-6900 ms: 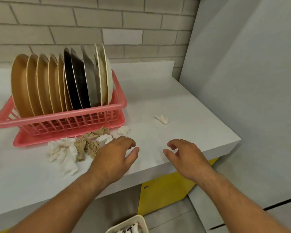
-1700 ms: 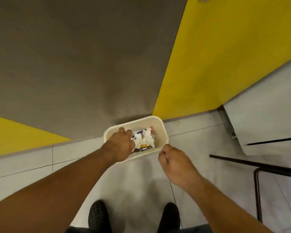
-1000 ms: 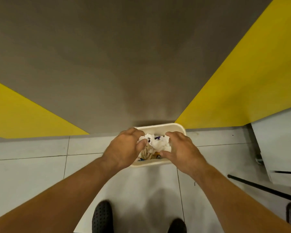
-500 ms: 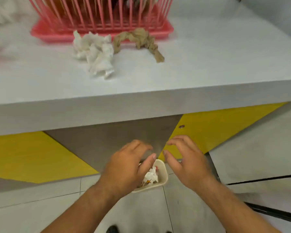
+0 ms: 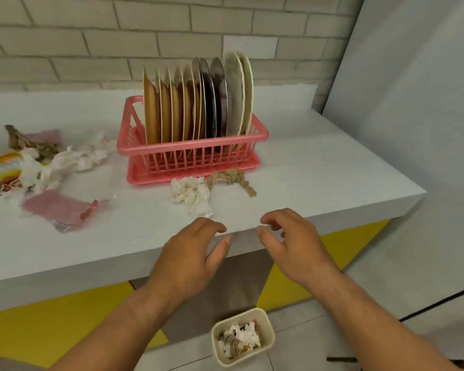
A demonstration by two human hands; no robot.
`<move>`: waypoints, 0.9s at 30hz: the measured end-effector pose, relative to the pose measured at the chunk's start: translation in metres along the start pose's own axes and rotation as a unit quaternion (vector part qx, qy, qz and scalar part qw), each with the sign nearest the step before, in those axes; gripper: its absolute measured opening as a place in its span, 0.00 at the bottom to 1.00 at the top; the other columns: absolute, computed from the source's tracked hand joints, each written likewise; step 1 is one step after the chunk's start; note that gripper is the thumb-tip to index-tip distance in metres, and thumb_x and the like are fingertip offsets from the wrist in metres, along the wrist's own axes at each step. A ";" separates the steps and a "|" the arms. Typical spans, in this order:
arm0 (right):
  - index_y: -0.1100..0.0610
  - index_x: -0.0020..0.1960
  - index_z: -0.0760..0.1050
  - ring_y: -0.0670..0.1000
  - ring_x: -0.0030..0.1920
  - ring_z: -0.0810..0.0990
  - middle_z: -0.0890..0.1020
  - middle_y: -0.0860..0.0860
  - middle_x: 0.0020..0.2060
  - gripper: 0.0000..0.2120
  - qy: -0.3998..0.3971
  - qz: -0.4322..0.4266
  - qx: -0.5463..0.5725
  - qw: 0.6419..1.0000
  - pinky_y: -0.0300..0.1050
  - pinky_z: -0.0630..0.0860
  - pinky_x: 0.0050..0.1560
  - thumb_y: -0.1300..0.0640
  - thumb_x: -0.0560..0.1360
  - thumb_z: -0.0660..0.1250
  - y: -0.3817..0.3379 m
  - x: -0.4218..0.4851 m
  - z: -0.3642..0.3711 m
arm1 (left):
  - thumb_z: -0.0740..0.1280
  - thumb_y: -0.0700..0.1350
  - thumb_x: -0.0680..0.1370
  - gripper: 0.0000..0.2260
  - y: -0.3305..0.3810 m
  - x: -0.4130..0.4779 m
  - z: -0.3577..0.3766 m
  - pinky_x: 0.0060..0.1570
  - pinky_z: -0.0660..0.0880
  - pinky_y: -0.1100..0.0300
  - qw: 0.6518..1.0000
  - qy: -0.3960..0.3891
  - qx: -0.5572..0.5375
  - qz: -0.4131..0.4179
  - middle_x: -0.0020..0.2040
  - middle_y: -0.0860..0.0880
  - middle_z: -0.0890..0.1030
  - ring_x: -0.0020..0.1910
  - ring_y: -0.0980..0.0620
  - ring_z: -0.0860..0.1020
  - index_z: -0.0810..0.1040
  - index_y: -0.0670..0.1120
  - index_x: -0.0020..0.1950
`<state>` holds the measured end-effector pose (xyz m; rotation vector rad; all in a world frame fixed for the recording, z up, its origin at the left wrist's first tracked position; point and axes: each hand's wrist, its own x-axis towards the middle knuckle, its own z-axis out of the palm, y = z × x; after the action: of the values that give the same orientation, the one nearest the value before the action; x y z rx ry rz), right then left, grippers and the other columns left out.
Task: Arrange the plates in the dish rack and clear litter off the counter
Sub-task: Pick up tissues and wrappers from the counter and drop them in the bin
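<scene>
Pale tiles of the floor [image 5: 298, 319] lie nearest, and on them stands a small cream bin [image 5: 271, 338] with crumpled white and brown scraps inside. Above it, the left hand [image 5: 190, 258] and the right hand [image 5: 295, 247] hover side by side at the front edge of the white table [image 5: 319, 178], palms down, fingers loosely curled and holding nothing. Yellow and grey panels [image 5: 51, 322] face the space under the table.

On the tabletop just beyond the hands lies a white tissue wad [image 5: 192, 192], touching a twisted brown paper [image 5: 233, 180]. Both sit right in front of the pink dish rack [image 5: 193, 156]. The plates [image 5: 196, 103] stand on edge in the rack in one close row: tan ones at the left, dark ones next, pale ones at the right.

To the left, a pink wrapper [image 5: 56, 210] lies flat, and behind it is a heap of white tissues [image 5: 65, 162], a yellow packet [image 5: 0, 167] and a brown scrap [image 5: 30, 143]. A pale brick wall [image 5: 118, 44] closes the back; a plain grey wall [image 5: 413, 103] stands at the right.
</scene>
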<state>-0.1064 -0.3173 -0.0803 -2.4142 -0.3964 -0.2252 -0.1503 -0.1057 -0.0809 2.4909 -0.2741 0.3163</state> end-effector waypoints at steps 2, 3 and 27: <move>0.47 0.56 0.76 0.39 0.49 0.73 0.76 0.39 0.51 0.10 -0.008 0.001 -0.004 1.000 0.28 0.66 0.44 0.47 0.77 0.64 -0.008 0.000 0.001 | 0.60 0.58 0.78 0.14 -0.002 0.002 -0.006 0.51 0.73 0.62 1.000 -0.004 0.006 -0.004 0.57 0.57 0.77 0.53 0.58 0.75 0.76 0.54 0.59; 0.47 0.57 0.76 0.39 0.49 0.73 0.76 0.39 0.51 0.10 -0.014 -0.002 -0.003 1.000 0.29 0.67 0.45 0.47 0.77 0.64 -0.012 0.002 0.000 | 0.59 0.59 0.78 0.15 -0.003 0.004 -0.010 0.52 0.74 0.61 1.000 -0.007 0.013 -0.007 0.57 0.57 0.76 0.53 0.58 0.75 0.75 0.55 0.60; 0.41 0.70 0.60 0.57 0.65 0.67 0.65 0.49 0.69 0.22 -0.141 -0.034 -0.135 0.980 0.58 0.72 0.60 0.42 0.77 0.60 0.014 0.170 0.059 | 0.60 0.58 0.78 0.15 -0.024 0.076 -0.004 0.53 0.74 0.60 0.981 0.078 0.106 -0.145 0.59 0.57 0.77 0.54 0.56 0.76 0.76 0.55 0.60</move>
<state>0.0615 -0.2511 -0.0886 -2.7113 -0.6116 0.0386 -0.0722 -0.0932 -0.0691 2.6497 0.1971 0.4341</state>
